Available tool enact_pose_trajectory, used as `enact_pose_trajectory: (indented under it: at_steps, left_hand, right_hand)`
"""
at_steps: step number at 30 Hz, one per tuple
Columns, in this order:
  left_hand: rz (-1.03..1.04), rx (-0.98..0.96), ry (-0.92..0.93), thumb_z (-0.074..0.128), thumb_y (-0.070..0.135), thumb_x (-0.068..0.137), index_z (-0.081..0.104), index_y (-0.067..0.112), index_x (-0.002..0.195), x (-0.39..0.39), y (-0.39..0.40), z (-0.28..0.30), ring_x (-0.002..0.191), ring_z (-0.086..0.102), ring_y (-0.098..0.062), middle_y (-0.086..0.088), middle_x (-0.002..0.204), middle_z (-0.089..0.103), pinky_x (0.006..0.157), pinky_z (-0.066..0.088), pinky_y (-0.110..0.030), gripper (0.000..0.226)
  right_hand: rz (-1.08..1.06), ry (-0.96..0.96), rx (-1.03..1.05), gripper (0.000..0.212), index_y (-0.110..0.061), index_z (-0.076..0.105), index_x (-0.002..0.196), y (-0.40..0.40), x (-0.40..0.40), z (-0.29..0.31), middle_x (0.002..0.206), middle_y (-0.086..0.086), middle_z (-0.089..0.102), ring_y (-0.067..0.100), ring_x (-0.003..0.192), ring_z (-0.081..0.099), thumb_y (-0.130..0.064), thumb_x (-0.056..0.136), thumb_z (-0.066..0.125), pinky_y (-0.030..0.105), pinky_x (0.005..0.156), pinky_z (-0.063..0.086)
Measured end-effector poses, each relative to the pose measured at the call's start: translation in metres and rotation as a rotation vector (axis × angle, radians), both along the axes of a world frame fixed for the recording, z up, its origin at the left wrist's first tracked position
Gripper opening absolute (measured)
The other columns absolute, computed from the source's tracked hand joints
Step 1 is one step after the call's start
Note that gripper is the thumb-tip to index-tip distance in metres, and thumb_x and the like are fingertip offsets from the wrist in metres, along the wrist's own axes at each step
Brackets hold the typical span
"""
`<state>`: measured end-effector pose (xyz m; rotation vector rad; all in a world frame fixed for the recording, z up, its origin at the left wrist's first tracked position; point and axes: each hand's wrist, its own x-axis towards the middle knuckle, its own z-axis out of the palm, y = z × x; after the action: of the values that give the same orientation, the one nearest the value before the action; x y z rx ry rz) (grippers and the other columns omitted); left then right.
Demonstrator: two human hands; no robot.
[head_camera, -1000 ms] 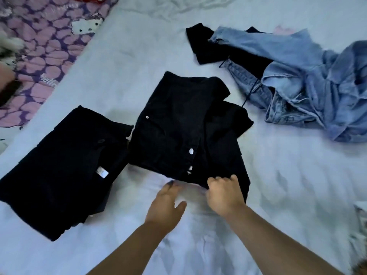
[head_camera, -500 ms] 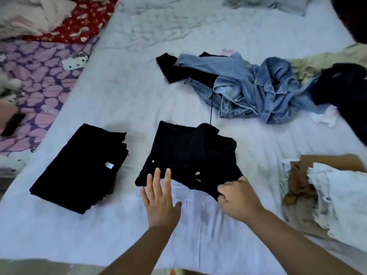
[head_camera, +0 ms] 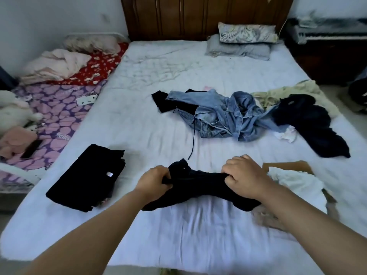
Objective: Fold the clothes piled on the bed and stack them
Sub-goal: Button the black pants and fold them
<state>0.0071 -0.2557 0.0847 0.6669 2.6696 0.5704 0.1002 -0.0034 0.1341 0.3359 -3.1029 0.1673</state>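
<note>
A: We see far more of the bed [head_camera: 178, 100] than half a second ago: the headboard [head_camera: 198, 16], the pillows [head_camera: 244, 40] and the whole loose pile of denim and dark clothes [head_camera: 248, 116] are in view now.

B: And the black shirt [head_camera: 198, 187] no longer lies flat. We have gathered it into a bunched band at the near edge of the sheet.

A: Earlier our left hand [head_camera: 155, 182] lay with its fingers spread; now it clenches the shirt's left end.

B: Our right hand [head_camera: 244, 175] grips the right end, knuckles up, both forearms reaching forward.

A: The folded black garment [head_camera: 85, 177] sits well to the left, its small white tag showing.
</note>
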Motion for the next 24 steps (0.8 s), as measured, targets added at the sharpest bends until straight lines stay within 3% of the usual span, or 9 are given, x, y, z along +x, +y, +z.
enact_pose_trajectory:
  at_steps: [2,4,7,11,13,16,19,21,24]
  left_hand:
    - [-0.035,0.006,0.064,0.064,0.019,0.08,0.036,0.033,0.065,0.001,0.005,0.022,0.083,0.052,-0.019,0.009,0.08,0.051,0.069,0.037,-0.029,0.035]
    - [-0.109,0.005,0.086,0.064,0.015,0.08,0.036,0.033,0.064,0.001,0.008,0.05,0.08,0.052,-0.019,0.012,0.073,0.049,0.071,0.04,-0.032,0.037]
    - [-0.188,0.001,0.073,0.065,0.01,0.078,0.039,0.033,0.071,-0.005,0.008,0.085,0.076,0.05,-0.019,0.014,0.07,0.05,0.068,0.039,-0.029,0.035]
    - [-0.114,0.139,-0.084,0.066,0.006,0.08,0.041,0.037,0.128,-0.014,0.004,0.116,0.086,0.058,-0.012,0.007,0.096,0.065,0.075,0.041,-0.021,0.063]
    - [-0.117,0.032,-0.002,0.066,0.008,0.08,0.054,0.028,0.128,-0.025,0.005,0.119,0.096,0.059,-0.015,0.002,0.103,0.065,0.078,0.041,-0.021,0.053]
    - [-0.133,-0.13,0.221,0.06,0.014,0.086,0.065,0.022,0.113,-0.041,0.01,0.12,0.107,0.055,-0.021,-0.002,0.11,0.061,0.082,0.042,-0.028,0.028]
    - [-0.128,-0.039,0.415,0.055,0.009,0.089,0.066,0.02,0.115,-0.06,0.012,0.125,0.107,0.051,-0.025,-0.005,0.111,0.056,0.078,0.045,-0.034,0.03]
    - [-0.182,0.068,0.607,0.06,0.0,0.083,0.071,0.017,0.105,-0.073,0.011,0.129,0.094,0.056,-0.032,-0.009,0.098,0.058,0.063,0.047,-0.036,0.029]
    - [-0.289,0.124,0.826,0.069,-0.008,0.069,0.074,0.017,0.09,-0.09,0.007,0.127,0.068,0.055,-0.032,-0.01,0.081,0.056,0.049,0.046,-0.034,0.034]
  right_hand:
    - [-0.065,-0.07,0.023,0.044,-0.016,0.057,0.084,0.008,0.002,0.015,0.085,0.0,0.059,0.021,0.087,0.052,-0.031,0.068,0.019,0.03,0.079,0.025]
    - [-0.103,-0.116,-0.003,0.031,-0.016,0.048,0.077,0.015,0.005,0.027,0.076,0.0,0.054,0.023,0.078,0.048,-0.032,0.07,0.022,0.03,0.084,0.029]
    - [-0.145,-0.232,-0.105,0.02,-0.023,0.045,0.071,0.024,0.003,0.047,0.068,-0.004,0.049,0.019,0.071,0.043,-0.042,0.078,0.046,0.033,0.087,0.039]
    - [-0.152,-0.432,-0.089,0.031,-0.019,0.063,0.1,0.028,-0.012,0.083,0.095,0.003,0.063,0.023,0.092,0.057,-0.042,0.08,0.066,0.03,0.076,0.039]
    - [-0.184,-0.453,-0.101,0.03,-0.014,0.065,0.102,0.026,-0.023,0.09,0.096,0.003,0.062,0.023,0.095,0.057,-0.037,0.083,0.067,0.03,0.079,0.038]
    - [-0.227,-0.296,-0.007,0.02,-0.021,0.053,0.074,0.02,-0.042,0.087,0.074,-0.005,0.048,0.023,0.089,0.053,-0.034,0.087,0.063,0.031,0.076,0.029]
    - [-0.28,0.0,0.097,0.013,-0.024,0.062,0.095,0.018,-0.058,0.088,0.095,-0.002,0.056,0.025,0.11,0.048,-0.036,0.09,0.059,0.036,0.09,0.028]
    - [-0.32,0.189,0.112,0.021,-0.024,0.067,0.107,0.019,-0.07,0.088,0.106,0.004,0.061,0.029,0.113,0.046,-0.03,0.088,0.063,0.038,0.092,0.026]
    - [-0.266,0.442,0.065,0.021,-0.016,0.074,0.082,0.024,-0.082,0.082,0.077,0.009,0.061,0.034,0.084,0.057,-0.008,0.065,0.082,0.037,0.079,0.031]
